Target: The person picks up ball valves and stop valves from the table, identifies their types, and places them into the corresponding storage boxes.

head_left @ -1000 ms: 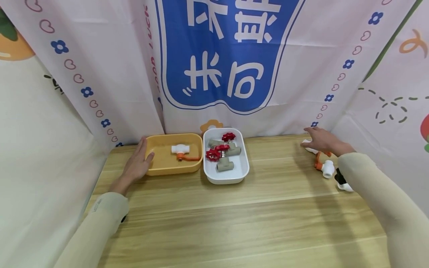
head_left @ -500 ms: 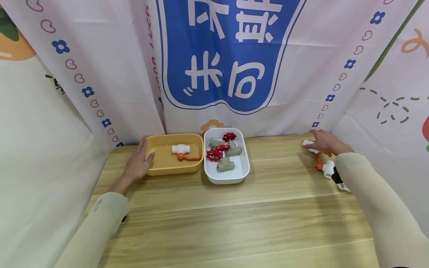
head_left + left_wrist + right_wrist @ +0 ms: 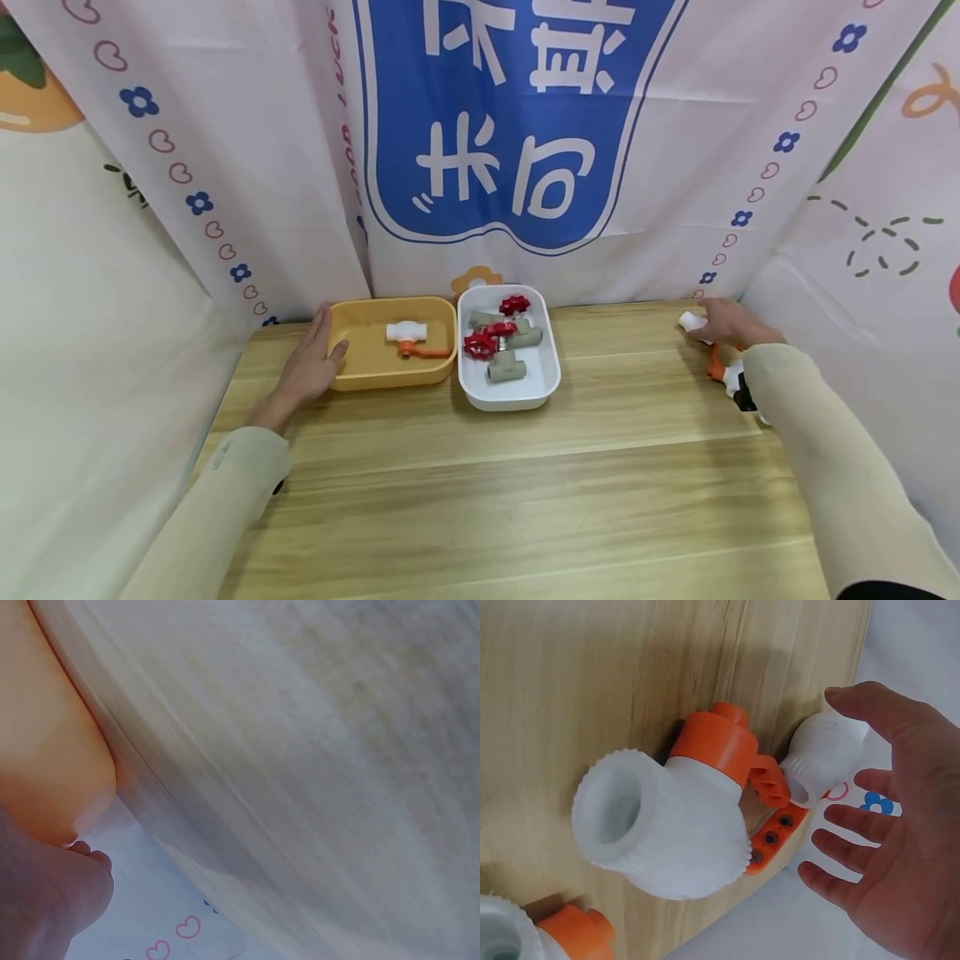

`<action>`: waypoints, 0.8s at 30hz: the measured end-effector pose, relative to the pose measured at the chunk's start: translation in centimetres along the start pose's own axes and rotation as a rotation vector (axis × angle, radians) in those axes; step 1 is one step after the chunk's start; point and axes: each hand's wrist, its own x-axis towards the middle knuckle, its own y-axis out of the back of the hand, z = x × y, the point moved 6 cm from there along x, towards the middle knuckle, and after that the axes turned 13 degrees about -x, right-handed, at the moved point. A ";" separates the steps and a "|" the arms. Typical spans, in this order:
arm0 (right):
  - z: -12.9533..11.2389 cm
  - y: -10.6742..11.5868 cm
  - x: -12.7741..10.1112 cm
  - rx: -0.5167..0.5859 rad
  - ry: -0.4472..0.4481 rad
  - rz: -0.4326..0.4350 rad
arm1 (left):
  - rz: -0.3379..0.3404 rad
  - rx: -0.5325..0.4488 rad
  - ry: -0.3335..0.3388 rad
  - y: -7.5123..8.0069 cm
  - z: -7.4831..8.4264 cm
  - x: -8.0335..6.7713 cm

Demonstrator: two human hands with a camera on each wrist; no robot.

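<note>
At the left end of the wooden table [image 3: 525, 483]: left hand [image 3: 309, 371], fingers straight and flat, resting against the left wall of the yellow tray [image 3: 352, 379]. Tray holds one white ball valve with an orange lever [image 3: 411, 337]. Just beside it to the right, touching or nearly so: white tray [image 3: 551, 379], holding grey valves with red handwheels [image 3: 497, 340] (count unclear, at least three bodies). Bare tabletop between the trays and the right edge. At the far right corner, against the printed curtain [image 3: 517, 142]: right hand [image 3: 726, 323], fingers spread and relaxed, thumb on the end of a white valve with orange handle [image 3: 705, 802]; nothing gripped. A second valve of the same kind [image 3: 525, 934] lies just beside it, partly out of frame.
</note>
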 end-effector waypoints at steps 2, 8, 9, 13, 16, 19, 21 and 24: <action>0.2 -0.3 0.1 0.008 -0.010 -0.008 | 0.000 0.004 0.001 0.0 0.0 0.0; 0.4 -1.0 0.0 0.058 -0.040 -0.080 | -0.005 -0.004 0.000 0.1 0.0 0.0; 0.4 -1.2 0.0 0.065 -0.039 -0.086 | -0.006 -0.008 -0.001 0.1 0.0 0.0; 0.3 -1.6 0.0 0.098 -0.040 -0.078 | -0.001 -0.010 -0.004 0.1 0.1 0.0; 0.4 -2.0 0.1 0.115 -0.044 -0.050 | 0.003 -0.007 -0.004 0.0 0.2 0.0; 0.6 -2.4 0.4 0.115 -0.040 -0.025 | 0.005 -0.008 -0.001 0.0 0.2 0.0; 0.7 -2.6 0.5 0.119 -0.037 -0.018 | 0.006 -0.011 0.000 0.0 0.3 0.0; 0.8 -2.8 0.7 0.132 -0.031 -0.013 | 0.003 -0.019 0.005 0.0 0.3 0.0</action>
